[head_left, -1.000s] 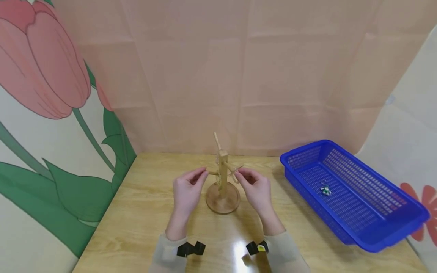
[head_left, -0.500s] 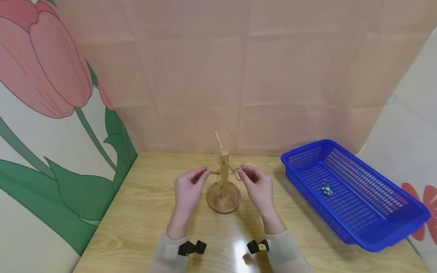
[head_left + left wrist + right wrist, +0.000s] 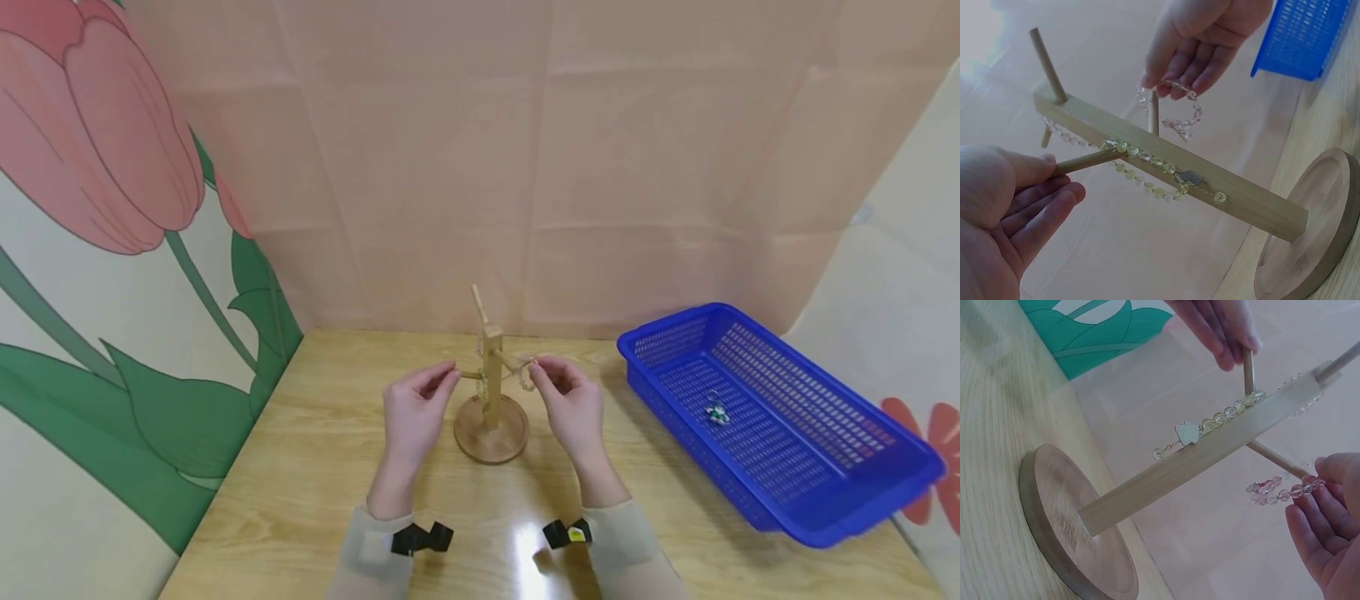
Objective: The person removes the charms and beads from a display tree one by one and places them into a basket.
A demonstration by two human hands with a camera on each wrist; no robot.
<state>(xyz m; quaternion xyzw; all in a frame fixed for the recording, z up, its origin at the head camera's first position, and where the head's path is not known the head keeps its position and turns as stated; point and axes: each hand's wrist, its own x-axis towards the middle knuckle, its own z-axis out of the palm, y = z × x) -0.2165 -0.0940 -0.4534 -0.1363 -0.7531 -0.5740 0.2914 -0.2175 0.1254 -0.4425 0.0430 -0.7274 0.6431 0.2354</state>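
Observation:
A wooden stand (image 3: pixel 492 392) with a round base, upright post and several pegs stands on the table between the hands. My left hand (image 3: pixel 415 414) pinches the end of its left peg (image 3: pixel 1088 162). A yellow-and-clear beaded bracelet (image 3: pixel 1157 161) with a flat silvery charm hangs on that peg, against the post. At the tip of the right peg (image 3: pixel 1275 459), my right hand (image 3: pixel 576 410) pinches a pink clear-beaded bracelet (image 3: pixel 1284 495) between thumb and fingers; its loop dangles beside the peg. Higher on the stand, another pale pink bead strand (image 3: pixel 1067 136) hangs behind the post.
To the right sits a blue plastic basket (image 3: pixel 693 450) with perforated walls; a small green-and-white trinket (image 3: pixel 717 413) with a ring lies inside. A pink cloth backdrop (image 3: pixel 420 208) rises behind the wooden table (image 3: pixel 300 467).
My right hand has shifted slightly right along the right peg toward its tip, with the pink bracelet. The left hand keeps its pinch on the left peg.

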